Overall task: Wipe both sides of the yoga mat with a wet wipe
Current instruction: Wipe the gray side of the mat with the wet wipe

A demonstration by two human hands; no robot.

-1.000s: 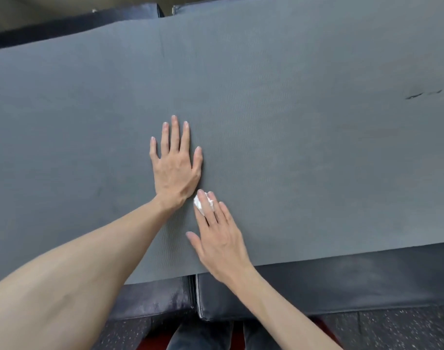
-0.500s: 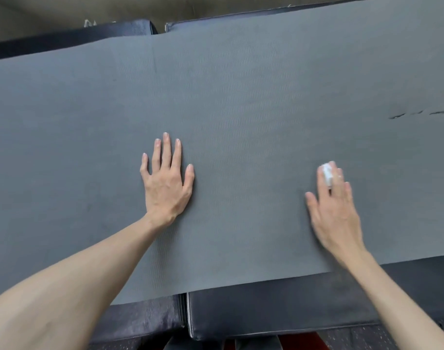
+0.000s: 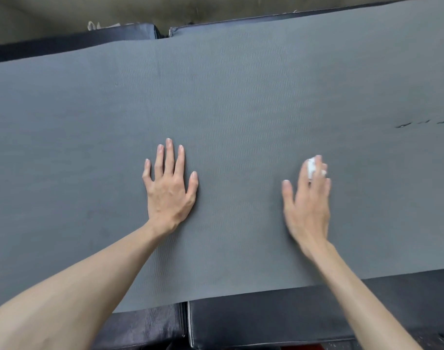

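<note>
A grey yoga mat (image 3: pixel 241 102) lies flat across black padded benches and fills most of the view. My left hand (image 3: pixel 169 190) rests flat on the mat's middle, its fingers straight and spread. To its right, my right hand (image 3: pixel 308 205) lies on the mat with straight fingers pressing a small white wet wipe (image 3: pixel 311 168) against the surface. Only a bunched bit of the wipe shows between the fingertips. The right hand is motion-blurred.
Black padded benches (image 3: pixel 266 322) carry the mat, with a seam between two of them at the near edge. Small dark tears (image 3: pixel 418 123) mark the mat at the far right. A dull floor (image 3: pixel 64 11) lies beyond the far edge.
My right hand swept the wipe from beside my left wrist far to the right, then came slightly back left. My left hand has stayed flat in place.
</note>
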